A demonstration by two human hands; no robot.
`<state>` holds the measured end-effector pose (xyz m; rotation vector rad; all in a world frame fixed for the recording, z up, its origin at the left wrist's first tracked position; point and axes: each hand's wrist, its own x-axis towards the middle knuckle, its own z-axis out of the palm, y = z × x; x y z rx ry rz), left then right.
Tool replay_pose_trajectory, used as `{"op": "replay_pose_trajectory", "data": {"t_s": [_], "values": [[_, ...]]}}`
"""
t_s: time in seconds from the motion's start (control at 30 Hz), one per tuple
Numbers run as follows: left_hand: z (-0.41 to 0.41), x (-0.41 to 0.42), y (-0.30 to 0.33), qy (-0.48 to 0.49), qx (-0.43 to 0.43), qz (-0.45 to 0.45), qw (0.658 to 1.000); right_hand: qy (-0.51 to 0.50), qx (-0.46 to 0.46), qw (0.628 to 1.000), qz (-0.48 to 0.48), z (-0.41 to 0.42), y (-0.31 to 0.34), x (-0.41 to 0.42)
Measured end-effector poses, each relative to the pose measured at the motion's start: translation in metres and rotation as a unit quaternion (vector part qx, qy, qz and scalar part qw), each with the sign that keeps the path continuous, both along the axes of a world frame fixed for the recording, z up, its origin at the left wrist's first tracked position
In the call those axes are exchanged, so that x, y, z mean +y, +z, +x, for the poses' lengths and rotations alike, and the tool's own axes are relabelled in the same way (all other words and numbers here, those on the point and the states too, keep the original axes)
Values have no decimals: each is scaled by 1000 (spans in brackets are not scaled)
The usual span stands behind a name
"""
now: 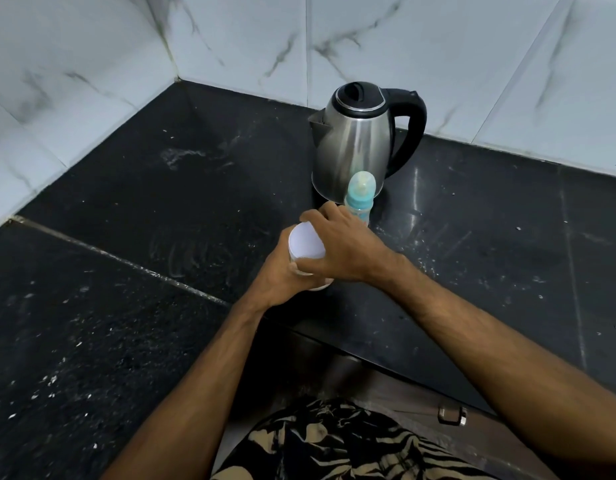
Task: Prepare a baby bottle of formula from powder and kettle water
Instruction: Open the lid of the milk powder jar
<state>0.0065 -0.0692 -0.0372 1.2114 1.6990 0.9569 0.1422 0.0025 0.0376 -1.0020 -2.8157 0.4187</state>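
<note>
- While both hands close around it, the white container sits tilted at frame centre over the black desk, its round, smooth white lid facing up and toward 10 o'clock.
- Left hand wraps the body from below; right hand curls over the lid's rim from 3 o'clock.
- Baby bottle stands upright at 1 o'clock of the hands, just beyond the right knuckles: clear dome cap, teal collar, translucent body.
- Kettle stands directly behind the bottle, brushed steel with a black lid and a curved black handle at 3 o'clock, spout at 9 o'clock.
- Desk stone is speckled and smeared with pale powder; marbled white tiles back it.
- Container's body and any label are hidden by the fingers; the bottle's base is partly covered by the right hand.
</note>
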Motion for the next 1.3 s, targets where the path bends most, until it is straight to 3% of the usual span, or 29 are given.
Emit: {"op": "replay_pose_trajectory", "data": {"t_s": [0.17,0.33,0.53,0.7,0.87,1.03,1.2,1.3], "values": [[1,2,1,5,25,-10,1000,19,37,998,-39,0,-1,1],[-1,0,4,5,38,-36,999,-5,22,999,33,-2,-2,1],[5,11,-9,62,37,-35,997,84,42,992,-88,2,2,1],[-1,3,-7,17,41,-40,998,30,37,999,-26,4,0,0],[2,3,-1,20,40,-28,999,57,60,994,-71,3,1,0],[4,1,9,13,32,-31,999,28,35,999,-32,3,-1,0],[7,2,5,31,45,-16,998,75,54,989,-116,3,0,0],[6,0,10,24,30,-20,999,43,50,995,-69,3,-1,0]]}}
